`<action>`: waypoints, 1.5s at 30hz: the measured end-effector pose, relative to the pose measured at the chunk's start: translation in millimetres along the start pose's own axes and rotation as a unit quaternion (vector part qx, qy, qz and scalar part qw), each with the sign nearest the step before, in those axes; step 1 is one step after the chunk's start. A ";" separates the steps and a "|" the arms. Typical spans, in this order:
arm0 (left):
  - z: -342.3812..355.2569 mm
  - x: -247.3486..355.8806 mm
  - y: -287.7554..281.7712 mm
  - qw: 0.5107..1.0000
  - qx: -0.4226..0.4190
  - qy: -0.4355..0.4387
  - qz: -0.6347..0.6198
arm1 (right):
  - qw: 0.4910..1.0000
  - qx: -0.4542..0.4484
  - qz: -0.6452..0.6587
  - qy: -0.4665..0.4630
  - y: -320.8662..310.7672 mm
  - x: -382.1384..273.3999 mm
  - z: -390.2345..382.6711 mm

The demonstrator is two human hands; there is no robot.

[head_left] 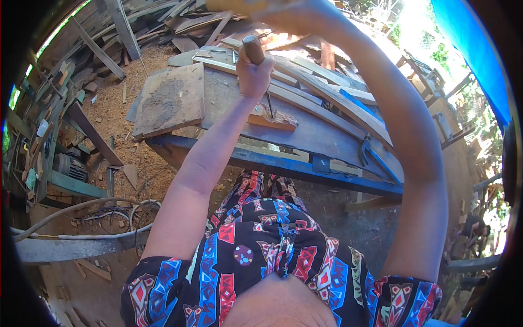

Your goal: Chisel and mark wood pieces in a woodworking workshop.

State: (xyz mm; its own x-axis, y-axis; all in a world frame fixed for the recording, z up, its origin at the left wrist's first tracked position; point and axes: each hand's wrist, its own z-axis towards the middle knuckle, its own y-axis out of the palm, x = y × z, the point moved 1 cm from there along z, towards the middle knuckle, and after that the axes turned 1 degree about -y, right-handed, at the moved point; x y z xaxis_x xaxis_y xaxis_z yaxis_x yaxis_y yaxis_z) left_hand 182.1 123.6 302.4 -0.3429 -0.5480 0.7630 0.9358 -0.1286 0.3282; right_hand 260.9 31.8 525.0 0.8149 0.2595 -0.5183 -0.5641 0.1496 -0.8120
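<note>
My left hand [256, 78] is wrapped around the wooden handle of a chisel [253, 50], holding it nearly upright. Its thin metal blade points down onto a small wood block [272, 118], whose top looks rough and chipped. That block lies near the front edge of a dark workbench [327, 143]. High at the top of the view, above the bench, my right hand [267, 11] is raised and smeared by motion. Its fingers cannot be made out, nor whether anything is in them.
A thick square board [171, 101] lies at the bench's left end. Long wood strips [327, 103] run along the back. To the right rests a hammer-like tool [364, 152] with a blue handle. Wood shavings [147, 147], cables [117, 210] and a motor [71, 166] are at left.
</note>
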 end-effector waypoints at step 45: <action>16.6 16.3 9.0 0.989 0.083 -0.102 -0.074 | 0.923 -0.018 0.136 0.360 191.8 234.6 -133.2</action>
State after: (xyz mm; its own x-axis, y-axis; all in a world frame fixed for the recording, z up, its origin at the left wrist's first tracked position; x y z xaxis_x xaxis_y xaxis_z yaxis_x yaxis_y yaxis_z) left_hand 183.6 127.1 327.0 -0.5010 -0.3532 0.7901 0.8532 -0.0487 0.5192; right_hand 361.6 -5.7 211.9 0.5277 -0.4207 -0.7379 -0.7669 0.1376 -0.6269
